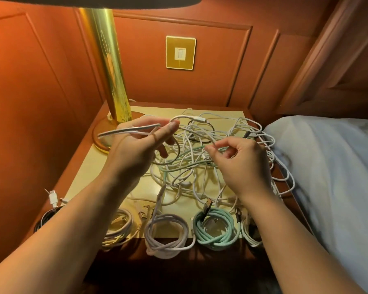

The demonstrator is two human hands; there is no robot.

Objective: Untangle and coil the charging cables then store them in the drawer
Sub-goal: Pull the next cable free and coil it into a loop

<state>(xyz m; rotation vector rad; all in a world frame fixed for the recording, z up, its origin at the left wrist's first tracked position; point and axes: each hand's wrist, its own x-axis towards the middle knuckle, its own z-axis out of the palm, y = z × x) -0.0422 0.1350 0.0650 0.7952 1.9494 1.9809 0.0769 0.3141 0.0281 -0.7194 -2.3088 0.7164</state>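
1. Fingers [172,126] of the left hand [136,149] curl round a white cable [128,130], holding a folded loop of it that sticks out toward the left of the frame; thumb and forefinger pinch the strand where it runs on to a white plug [200,119] in the upper middle.
2. On the right hand [242,164], thumb and forefinger pinch a thin strand just above the tangle of cables [191,166], with the other fingers loosely curled.
3. That tangle, white strands with a mint one among them, lies in the centre of the desk [89,166] and spreads toward its right edge, beside the bed [327,166].
4. Along the desk's near edge, in the lower part of the frame, coiled cables lie in a row: a cream coil [119,228], a lilac coil [168,236], a mint coil [217,230] and a white coil [249,232] partly hidden by the right forearm.
5. At the lower left, a black coil [45,217] shows beyond the left forearm, with a white connector [53,197] above it.
6. A brass lamp [111,71] stands at the desk's far left corner, and a gold switch plate [180,52] sits on the wood panel in the upper middle.
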